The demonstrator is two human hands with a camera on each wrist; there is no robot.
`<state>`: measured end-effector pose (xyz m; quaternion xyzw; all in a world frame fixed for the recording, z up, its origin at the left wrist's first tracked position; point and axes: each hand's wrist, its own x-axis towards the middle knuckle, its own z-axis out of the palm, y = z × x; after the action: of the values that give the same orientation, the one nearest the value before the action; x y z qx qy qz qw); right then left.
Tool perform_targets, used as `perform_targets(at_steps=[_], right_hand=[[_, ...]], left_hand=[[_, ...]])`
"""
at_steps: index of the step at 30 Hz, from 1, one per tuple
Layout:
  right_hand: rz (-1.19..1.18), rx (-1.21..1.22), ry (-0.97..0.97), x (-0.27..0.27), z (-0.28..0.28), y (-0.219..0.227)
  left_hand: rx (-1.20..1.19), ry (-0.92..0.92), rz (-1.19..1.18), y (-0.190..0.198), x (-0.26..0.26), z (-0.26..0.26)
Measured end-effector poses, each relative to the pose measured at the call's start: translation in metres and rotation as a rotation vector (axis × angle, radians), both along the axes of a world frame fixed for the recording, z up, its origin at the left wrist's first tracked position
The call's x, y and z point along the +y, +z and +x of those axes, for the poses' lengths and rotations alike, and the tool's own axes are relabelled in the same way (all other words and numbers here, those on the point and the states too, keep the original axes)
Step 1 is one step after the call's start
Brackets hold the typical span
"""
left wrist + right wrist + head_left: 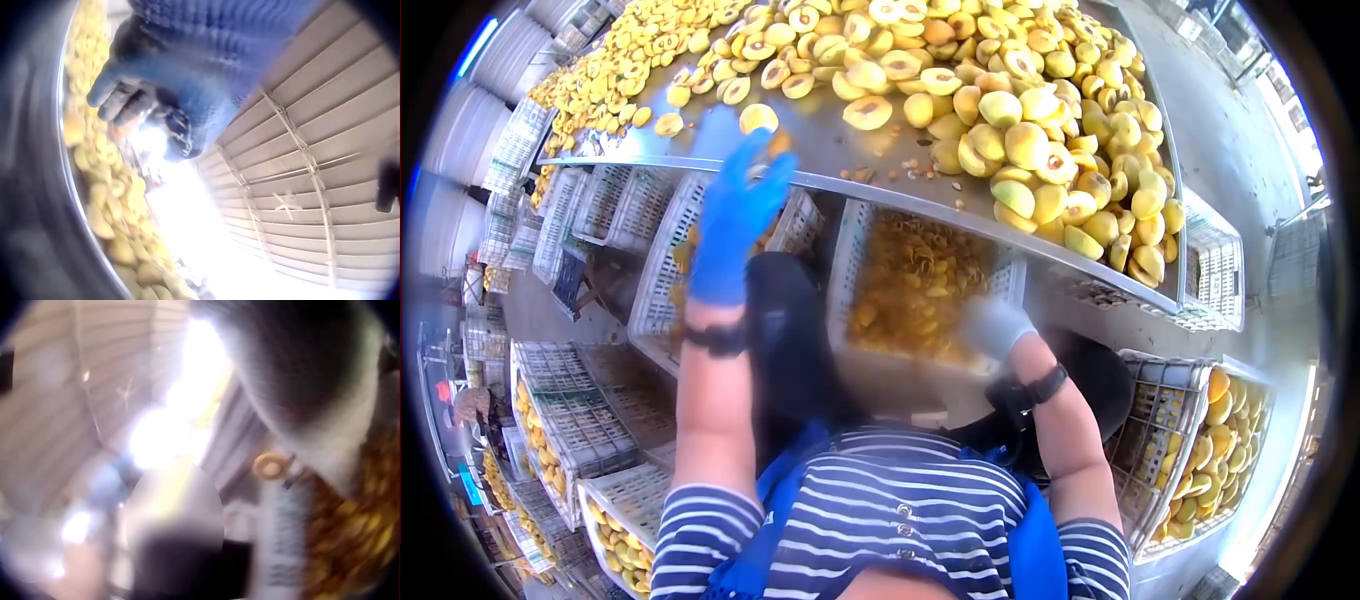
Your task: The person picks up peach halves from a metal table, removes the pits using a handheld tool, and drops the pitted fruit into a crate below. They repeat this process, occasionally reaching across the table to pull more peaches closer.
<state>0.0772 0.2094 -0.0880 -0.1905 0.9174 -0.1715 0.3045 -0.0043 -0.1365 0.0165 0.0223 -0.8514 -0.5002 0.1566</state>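
Observation:
My left hand (738,215), in a blue glove, reaches over the near edge of the metal table (820,125) with its fingers apart. A peach half (758,118) lies right by its fingertips, and a blurred orange piece (780,142) shows beside them. In the left wrist view the blue glove (159,94) covers much of the fruit. My right hand (997,327), in a whitish glove, is blurred over a crate of peach scraps (915,280). A small orange ring-shaped piece (270,465) shows beside that glove in the right wrist view; I cannot tell whether the hand holds anything.
Piles of peach halves (1040,130) cover the table's far and right parts. A white crate (662,265) stands below my left forearm. More fruit crates stand at the right (1200,460) and at the left (565,400). My knees flank the scrap crate.

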Motion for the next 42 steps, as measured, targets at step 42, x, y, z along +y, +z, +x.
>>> perform_targets(at_steps=[42], right_hand=[[-0.313, 0.826, -0.388, -0.063, -0.029, 0.087]], left_hand=[[-0.126, -0.648, 0.892, -0.015, 0.131, -0.008]])
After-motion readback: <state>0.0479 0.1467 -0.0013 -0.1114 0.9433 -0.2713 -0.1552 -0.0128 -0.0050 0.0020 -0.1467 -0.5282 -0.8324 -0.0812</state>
